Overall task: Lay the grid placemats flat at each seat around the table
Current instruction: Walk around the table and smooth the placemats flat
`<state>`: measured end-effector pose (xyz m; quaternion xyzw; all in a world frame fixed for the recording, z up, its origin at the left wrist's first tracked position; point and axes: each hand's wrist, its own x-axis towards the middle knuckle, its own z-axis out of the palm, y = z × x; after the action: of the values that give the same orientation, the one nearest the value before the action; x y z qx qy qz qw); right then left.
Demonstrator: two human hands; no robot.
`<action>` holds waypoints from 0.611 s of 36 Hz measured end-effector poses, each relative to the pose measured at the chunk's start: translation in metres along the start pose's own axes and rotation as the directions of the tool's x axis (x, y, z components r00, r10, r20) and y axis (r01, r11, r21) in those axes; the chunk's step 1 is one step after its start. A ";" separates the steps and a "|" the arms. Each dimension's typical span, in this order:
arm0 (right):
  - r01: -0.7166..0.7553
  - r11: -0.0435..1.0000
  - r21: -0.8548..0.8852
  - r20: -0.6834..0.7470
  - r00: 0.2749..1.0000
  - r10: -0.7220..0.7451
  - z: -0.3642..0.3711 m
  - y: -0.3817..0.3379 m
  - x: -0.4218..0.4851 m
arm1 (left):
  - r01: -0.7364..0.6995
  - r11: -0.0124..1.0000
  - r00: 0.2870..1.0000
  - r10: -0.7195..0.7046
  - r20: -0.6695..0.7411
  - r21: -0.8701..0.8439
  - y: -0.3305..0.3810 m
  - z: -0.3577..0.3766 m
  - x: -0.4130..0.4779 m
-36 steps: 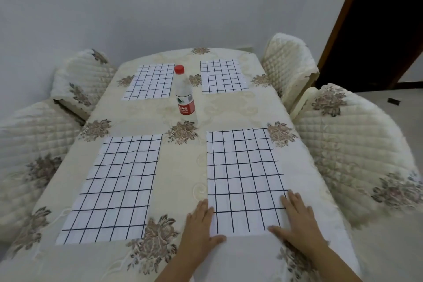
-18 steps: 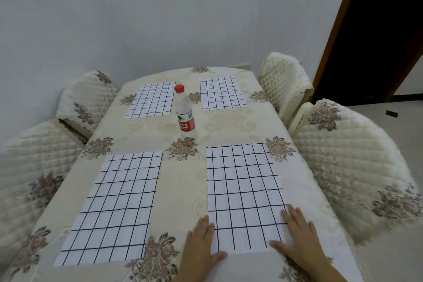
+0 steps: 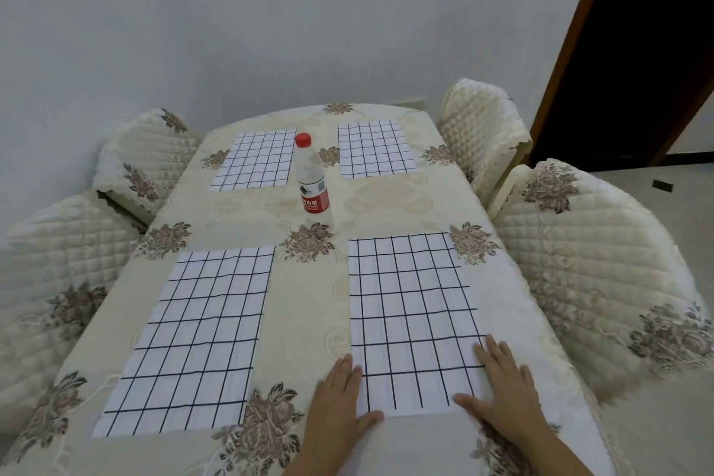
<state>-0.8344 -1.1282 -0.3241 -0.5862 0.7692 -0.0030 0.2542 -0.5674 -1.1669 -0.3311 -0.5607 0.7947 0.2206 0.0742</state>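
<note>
While both hands pressed flat, four grid placemats lay spread on the table [image 3: 309, 305].

Taking the water bottle [image 3: 312, 182] as landmark: the near-right placemat [image 3: 413, 317] lay nearer than the bottle and to its right, with the left hand [image 3: 340, 404] splayed, palm down, at its near left corner and the right hand [image 3: 506, 386] likewise flat on its near right corner, neither grasping. The near-left placemat [image 3: 193, 336] lay nearer and left; the far-left placemat [image 3: 257, 160] and far-right placemat [image 3: 374, 149] flanked the bottle's cap.
</note>
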 end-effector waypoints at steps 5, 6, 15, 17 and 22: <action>0.002 1.000 0.007 -0.021 1.000 -0.002 0.002 0.001 0.000 | -0.007 1.000 1.000 0.006 -0.027 -0.022 0.000 0.002 0.000; 0.004 1.000 0.010 -0.022 1.000 -0.004 0.003 0.002 0.000 | -0.007 1.000 0.999 0.006 -0.032 -0.015 -0.001 0.003 0.001; 0.023 0.999 0.035 -0.054 0.998 -0.021 0.005 0.003 -0.001 | -0.010 1.000 0.998 0.010 -0.054 0.010 -0.002 0.005 -0.001; 0.029 0.999 0.034 -0.057 0.998 -0.027 0.005 0.003 -0.001 | -0.010 1.000 0.998 0.011 -0.056 0.016 -0.001 0.004 -0.001; 0.036 0.998 0.047 -0.059 0.998 -0.033 0.005 0.004 -0.001 | -0.009 1.000 0.998 0.010 -0.060 0.020 -0.001 0.006 0.000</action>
<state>-0.8356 -1.1249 -0.3298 -0.5928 0.7658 -0.0427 0.2457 -0.5671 -1.1649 -0.3372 -0.5626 0.8013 0.1961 0.0551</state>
